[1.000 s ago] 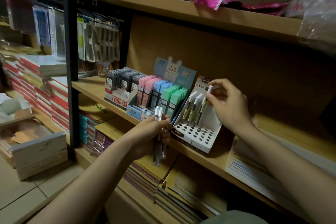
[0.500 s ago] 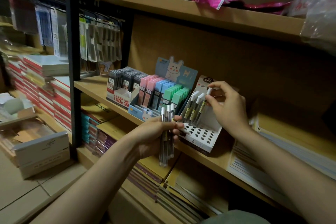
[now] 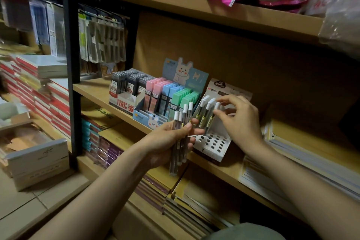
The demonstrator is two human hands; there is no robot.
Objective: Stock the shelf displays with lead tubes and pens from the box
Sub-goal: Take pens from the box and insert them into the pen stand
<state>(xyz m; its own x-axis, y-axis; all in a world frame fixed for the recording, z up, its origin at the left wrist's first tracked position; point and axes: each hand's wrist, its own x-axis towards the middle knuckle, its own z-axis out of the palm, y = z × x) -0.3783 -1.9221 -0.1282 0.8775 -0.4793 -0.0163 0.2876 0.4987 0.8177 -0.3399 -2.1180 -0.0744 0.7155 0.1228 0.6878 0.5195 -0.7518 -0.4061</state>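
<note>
A white display box [image 3: 212,143] with round holes stands on the middle shelf [image 3: 93,89]. Three white-capped pens stand in its back row. My right hand [image 3: 240,122] pinches the cap of the rightmost pen [image 3: 213,116], which sits in a hole. My left hand [image 3: 165,141] grips a bundle of several white-capped pens [image 3: 180,142] just left of and in front of the display box. To the left, a rabbit-printed display [image 3: 175,93] holds pastel lead tubes, and beside it a display of dark lead tubes [image 3: 126,84] is full.
An open white box [image 3: 37,159] sits on the floor at the lower left. Stacks of notebooks [image 3: 48,91] fill the left side and the lower shelf. Paper pads [image 3: 311,154] lie right of the display box. Hanging packets [image 3: 101,41] are at the back left.
My left hand has lifted the pen bundle up and to the right, close to the display box. My right hand has lowered its pen into the back row.
</note>
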